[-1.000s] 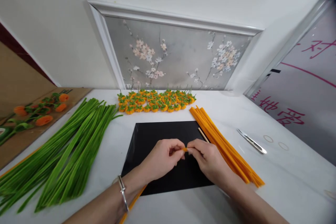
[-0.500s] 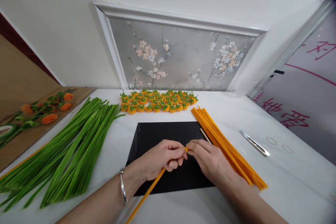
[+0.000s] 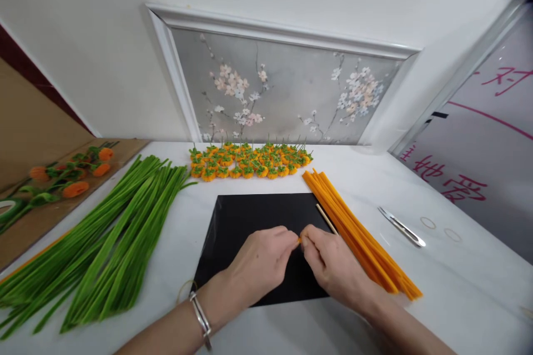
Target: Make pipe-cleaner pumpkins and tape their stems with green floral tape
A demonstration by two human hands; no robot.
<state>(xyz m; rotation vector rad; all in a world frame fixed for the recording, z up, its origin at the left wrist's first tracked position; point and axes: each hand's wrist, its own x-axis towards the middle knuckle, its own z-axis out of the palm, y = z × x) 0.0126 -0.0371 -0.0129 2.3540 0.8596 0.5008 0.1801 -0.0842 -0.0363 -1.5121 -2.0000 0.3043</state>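
Taking the black mat (image 3: 250, 216) as your dial, you are holding a small orange piece (image 3: 299, 239) just toward 3 o'clock of centre. Your left hand (image 3: 262, 263) is reaching in from 7 o'clock and your right hand (image 3: 337, 266) from 4, each pinching the piece between fingertips, the other fingers curling inward. Your knuckles are hiding most of it, so its full shape isn't showing.

Such a short grip could be slipping or over-twisting the piece if your fingertips are pulling unevenly. Your right forearm could be dragging the orange strips (image 3: 358, 233) at 3 o'clock, since it is passing close by, or your knuckles nudging the thin stick (image 3: 327, 218) at 2.

Between 2 and 3 o'clock, a board (image 3: 491, 144) is showing red handwriting, including "对", "她" and "爱"; no brand is showing.
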